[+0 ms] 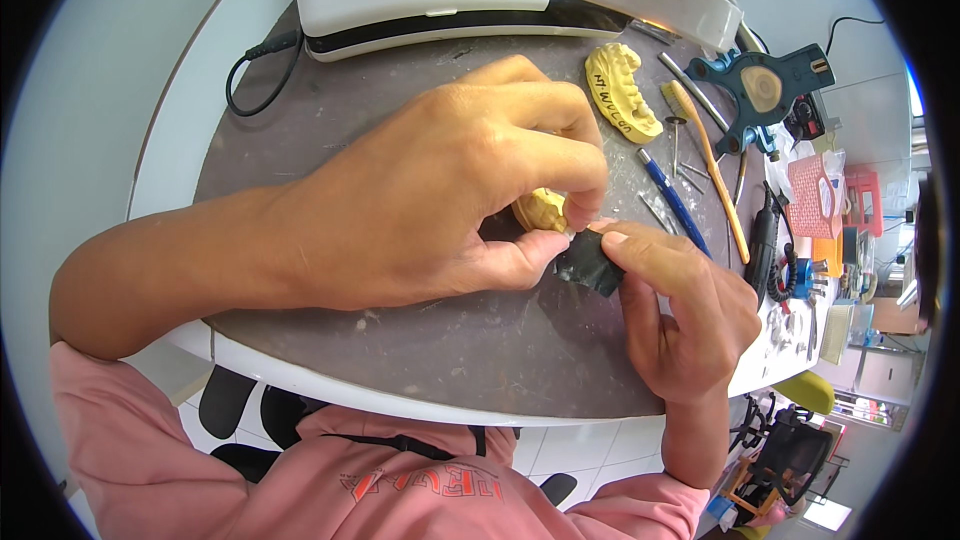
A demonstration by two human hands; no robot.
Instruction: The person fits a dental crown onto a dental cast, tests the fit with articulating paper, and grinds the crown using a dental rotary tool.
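Pink sleeves (150, 460) frame both hands over the dark bench (450, 350). Left hand (420, 210) pinches a small yellow dental cast (540, 208) between thumb and fingertips; right hand (680, 310) pinches a black sheet (590, 265) just under it, touching. Only fingertips hold the cast, so it may slip down and chip, or the sheet may tear.

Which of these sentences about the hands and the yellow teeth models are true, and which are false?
1. The left hand pinches a small yellow plaster teeth model. True.
2. The right hand holds a red cloth. False: it grips a dark grey sheet piece.
3. A second yellow plaster teeth cast lies untouched on the grey-brown table. True.
4. The blue pen-like tool is in the left hand. False: it lies on the table.
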